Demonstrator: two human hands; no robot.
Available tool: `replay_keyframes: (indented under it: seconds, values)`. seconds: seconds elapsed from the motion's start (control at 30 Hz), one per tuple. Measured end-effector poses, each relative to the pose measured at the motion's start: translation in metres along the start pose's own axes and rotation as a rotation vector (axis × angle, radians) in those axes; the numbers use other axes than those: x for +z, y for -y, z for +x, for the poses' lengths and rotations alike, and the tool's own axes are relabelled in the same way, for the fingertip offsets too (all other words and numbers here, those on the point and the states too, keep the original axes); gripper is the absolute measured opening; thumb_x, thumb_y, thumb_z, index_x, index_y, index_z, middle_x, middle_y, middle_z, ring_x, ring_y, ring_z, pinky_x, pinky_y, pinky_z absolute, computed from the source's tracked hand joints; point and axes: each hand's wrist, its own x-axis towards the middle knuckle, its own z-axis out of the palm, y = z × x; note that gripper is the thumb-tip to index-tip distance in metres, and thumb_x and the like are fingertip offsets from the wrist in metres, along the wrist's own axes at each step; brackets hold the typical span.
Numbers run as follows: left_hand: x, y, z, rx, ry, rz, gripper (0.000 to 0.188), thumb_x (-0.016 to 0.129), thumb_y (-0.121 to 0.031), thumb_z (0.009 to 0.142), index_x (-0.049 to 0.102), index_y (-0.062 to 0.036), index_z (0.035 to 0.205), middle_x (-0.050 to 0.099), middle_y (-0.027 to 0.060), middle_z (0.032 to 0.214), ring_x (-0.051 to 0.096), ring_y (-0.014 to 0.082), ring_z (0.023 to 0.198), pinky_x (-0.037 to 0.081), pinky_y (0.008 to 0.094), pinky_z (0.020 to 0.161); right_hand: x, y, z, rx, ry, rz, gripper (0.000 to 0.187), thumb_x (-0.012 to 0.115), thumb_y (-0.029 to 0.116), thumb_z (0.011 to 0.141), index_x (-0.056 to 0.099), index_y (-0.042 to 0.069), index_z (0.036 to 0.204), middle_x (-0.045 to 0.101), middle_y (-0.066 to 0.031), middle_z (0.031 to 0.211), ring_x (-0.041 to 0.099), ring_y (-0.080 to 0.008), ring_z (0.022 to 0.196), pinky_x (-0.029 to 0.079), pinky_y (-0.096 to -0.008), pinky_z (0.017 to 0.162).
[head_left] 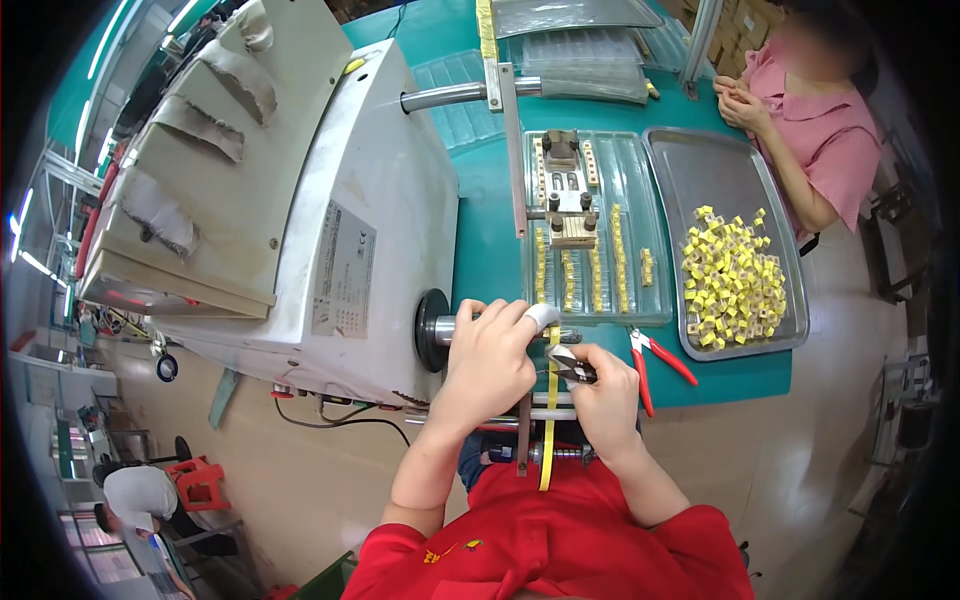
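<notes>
My left hand point(487, 362) is curled over the metal spindle point(570, 334) of the white machine. Its white-covered fingertip rests beside the upper end of a yellow tape strip point(548, 440), which hangs down toward my red shirt. Just right of the strip, my right hand point(607, 392) closes on a small black tool point(578, 371); its kind is partly hidden by the fingers. White wrapping also covers a fingertip there. What sits on the spindle under my left fingers is hidden.
The white machine point(370, 200) fills the left. Red-handled nippers point(643, 362) lie on the green table beside a clear tray point(640, 300) with rows of yellow parts and metal fixtures. A grey tray point(690, 160) holds many yellow pieces point(735, 285). A person in pink point(820, 150) sits beyond.
</notes>
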Motion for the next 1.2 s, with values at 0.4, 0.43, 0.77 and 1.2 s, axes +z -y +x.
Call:
replay_keyframes:
  seconds: [0.4, 0.43, 0.77, 1.2]
  values:
    - [0.021, -0.023, -0.03, -0.223, -0.274, 0.055, 0.03, 0.066, -0.002, 0.088, 0.067, -0.0013, 0.118, 0.058, 0.0121, 0.131, 0.049, 0.03, 0.132, 0.026, 0.0452, 0.11, 0.002, -0.004, -0.001, -0.087, -0.072, 0.056, 0.034, 0.055, -0.015, 0.066, 0.066, -0.003, 0.096, 0.07, -0.017, 0.089, 0.068, -0.0337, 0.085, 0.053, -0.0389, 0.075]
    - [0.025, -0.026, -0.036, -0.22, -0.298, 0.059, 0.029, 0.067, -0.002, 0.088, 0.068, -0.0011, 0.117, 0.059, 0.012, 0.131, 0.049, 0.03, 0.134, 0.026, 0.045, 0.11, 0.002, -0.005, -0.002, -0.083, -0.073, 0.06, 0.034, 0.055, -0.015, 0.066, 0.066, -0.003, 0.096, 0.07, -0.017, 0.089, 0.068, -0.0337, 0.085, 0.053, -0.0389, 0.075]
    - [0.036, -0.021, -0.04, -0.128, -0.241, -0.057, 0.046, 0.058, 0.011, 0.079, 0.071, -0.0071, 0.119, 0.063, 0.0088, 0.125, 0.05, 0.0294, 0.136, 0.022, 0.0433, 0.113, 0.008, -0.014, -0.005, -0.095, -0.042, 0.124, 0.034, 0.06, -0.01, 0.065, 0.066, 0.001, 0.097, 0.069, -0.0147, 0.088, 0.065, -0.0364, 0.08, 0.05, -0.0445, 0.075]
    - [0.045, -0.012, -0.037, -0.091, -0.382, -0.03, 0.03, 0.066, 0.009, 0.08, 0.072, -0.0077, 0.104, 0.071, 0.0032, 0.112, 0.062, 0.0238, 0.121, 0.029, 0.0395, 0.105, 0.006, -0.017, 0.0, -0.165, -0.038, 0.089, 0.027, 0.064, -0.007, 0.068, 0.066, 0.004, 0.093, 0.069, -0.0116, 0.084, 0.065, -0.0336, 0.076, 0.049, -0.0429, 0.071]
